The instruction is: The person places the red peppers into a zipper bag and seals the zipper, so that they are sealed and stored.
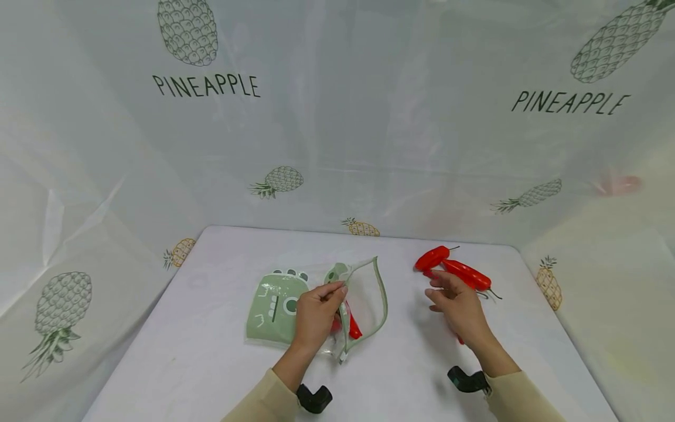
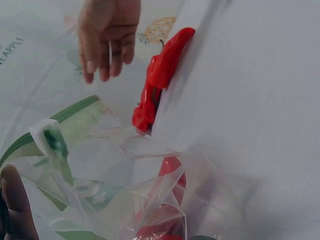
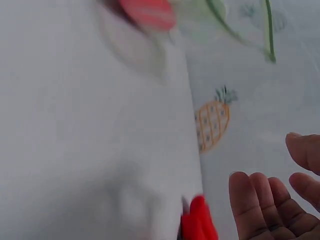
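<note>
My left hand (image 1: 315,313) pinches the rim of a clear zip bag with a green cartoon monster face (image 1: 263,313). Its green-edged mouth (image 1: 384,293) gapes to the right. Inside the bag lies a red chili pepper (image 1: 354,327), seen through the film in the left wrist view too. My right hand (image 1: 461,308) hovers over the table at the right, fingers loosely bent and holding nothing. Just beyond its fingertips are red chili peppers (image 1: 432,258) with thin stems, one partly behind the hand. A red tip (image 1: 460,339) shows beneath the hand, the remainder hidden.
The white table (image 1: 200,363) has its far edge against a hanging sheet (image 1: 337,117) printed with pineapples. More sheet hangs down at both sides. A black wrist mount (image 1: 314,400) is worn on the left wrist, and another (image 1: 466,380) on the right.
</note>
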The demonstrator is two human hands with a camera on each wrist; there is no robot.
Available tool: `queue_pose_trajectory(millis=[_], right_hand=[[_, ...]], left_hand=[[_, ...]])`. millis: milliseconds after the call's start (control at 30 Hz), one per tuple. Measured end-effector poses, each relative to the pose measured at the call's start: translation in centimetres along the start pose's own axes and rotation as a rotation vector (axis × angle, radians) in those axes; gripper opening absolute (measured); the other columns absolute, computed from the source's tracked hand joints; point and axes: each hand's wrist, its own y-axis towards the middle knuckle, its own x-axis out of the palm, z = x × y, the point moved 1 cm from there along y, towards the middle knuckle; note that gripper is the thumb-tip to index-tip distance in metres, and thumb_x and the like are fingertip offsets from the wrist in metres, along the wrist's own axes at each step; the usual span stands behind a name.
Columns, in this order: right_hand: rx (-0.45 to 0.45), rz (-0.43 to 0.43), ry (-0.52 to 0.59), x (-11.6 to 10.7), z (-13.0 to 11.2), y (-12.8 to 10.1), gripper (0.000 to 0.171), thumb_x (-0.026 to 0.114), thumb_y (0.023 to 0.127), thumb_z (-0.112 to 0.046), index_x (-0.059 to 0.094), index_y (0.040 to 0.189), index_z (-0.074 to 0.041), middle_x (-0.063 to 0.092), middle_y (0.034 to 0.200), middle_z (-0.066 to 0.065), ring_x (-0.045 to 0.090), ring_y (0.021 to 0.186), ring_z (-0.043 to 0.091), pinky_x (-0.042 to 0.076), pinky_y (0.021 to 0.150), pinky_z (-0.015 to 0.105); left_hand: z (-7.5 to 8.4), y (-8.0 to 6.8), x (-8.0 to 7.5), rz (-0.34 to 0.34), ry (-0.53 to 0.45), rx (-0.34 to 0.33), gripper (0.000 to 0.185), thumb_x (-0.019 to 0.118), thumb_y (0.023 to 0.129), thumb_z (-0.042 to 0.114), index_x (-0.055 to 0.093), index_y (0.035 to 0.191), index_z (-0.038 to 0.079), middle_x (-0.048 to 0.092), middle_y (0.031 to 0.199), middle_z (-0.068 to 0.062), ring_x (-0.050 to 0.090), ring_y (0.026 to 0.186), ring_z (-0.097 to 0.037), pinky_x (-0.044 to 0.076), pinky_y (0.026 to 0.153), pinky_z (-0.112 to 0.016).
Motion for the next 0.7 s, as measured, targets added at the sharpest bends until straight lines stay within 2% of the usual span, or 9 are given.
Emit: queue_pose_trajectory(millis=[100,233,367,500,700], right_hand=[[0.036,0.023,-0.096,-1.9,1.4,0.2,0.061,0.071,0.103,-0.029,0.049,0.155,-0.007,0.063,0.138,0.023,0.067,0.113,0.034,0.064,0.080,0.027],[0.086,0.027,-0.208,-4.1,2.9,0.4,0.067,0.068,0.104,-0.031,0.042,0.158,-0.001,0.057,0.141,0.030,0.067,0.114,0.041,0.065,0.085,0.041],[0.116,0.016,-0.294,-5.4,4.3,0.6,0.072,0.067,0.104,-0.031,0.036,0.160,0.001,0.052,0.145,0.034,0.062,0.119,0.047,0.064,0.088,0.050],[0.150,-0.013,-0.314,-5.7,5.6,0.9,0.074,0.068,0.103,-0.028,0.032,0.162,0.001,0.049,0.148,0.034,0.057,0.125,0.050,0.063,0.090,0.053],[0.191,-0.039,-0.298,-5.3,7.1,1.3,0.081,0.073,0.100,-0.033,0.032,0.162,-0.001,0.045,0.151,0.034,0.050,0.133,0.054,0.062,0.090,0.056]], left_hand=[[0.0,0.0,0.0,-0.002,-0.002,0.002,0.018,0.079,0.096,0.020,0.084,0.111,0.011,0.066,0.074,-0.004,0.059,0.056,-0.011,0.047,0.048,-0.018],[0.1,0.0,0.1,0.001,-0.003,0.000,0.017,0.079,0.096,0.020,0.084,0.110,0.011,0.064,0.073,-0.002,0.057,0.054,-0.010,0.044,0.045,-0.017],[0.1,-0.1,0.2,0.005,-0.003,-0.003,0.016,0.079,0.096,0.020,0.084,0.109,0.011,0.063,0.071,-0.002,0.056,0.052,-0.010,0.043,0.043,-0.017],[-0.1,-0.1,0.3,0.000,-0.014,-0.005,0.017,0.079,0.096,0.019,0.084,0.109,0.010,0.063,0.071,-0.002,0.057,0.051,-0.010,0.045,0.044,-0.017],[-0.3,-0.1,0.3,-0.007,-0.039,-0.012,0.017,0.079,0.096,0.017,0.084,0.110,0.009,0.064,0.070,-0.002,0.057,0.051,-0.010,0.047,0.045,-0.018]])
